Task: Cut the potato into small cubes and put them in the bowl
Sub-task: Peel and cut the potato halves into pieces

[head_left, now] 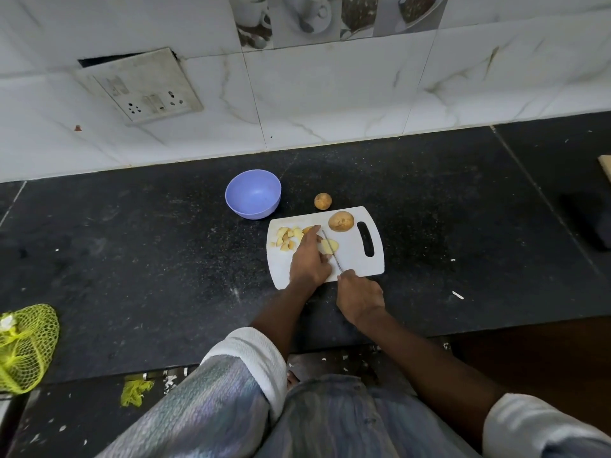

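On the white cutting board (353, 259) a pale potato piece (330, 246) lies under the fingers of my left hand (309, 261), which holds it down. My right hand (359, 297) grips the handle of a knife (333, 252); its blade runs across the potato piece. Several small potato cubes (288, 238) sit in a heap at the board's left end. A potato half with skin (341, 221) rests near the board's handle slot. The purple bowl (253, 194) stands empty behind the board to the left.
A small whole potato (322, 201) lies on the black counter (132, 252) behind the board. A yellow net bag (26, 345) sits at the counter's left front edge. A tiled wall with a switch plate (139, 84) runs along the back.
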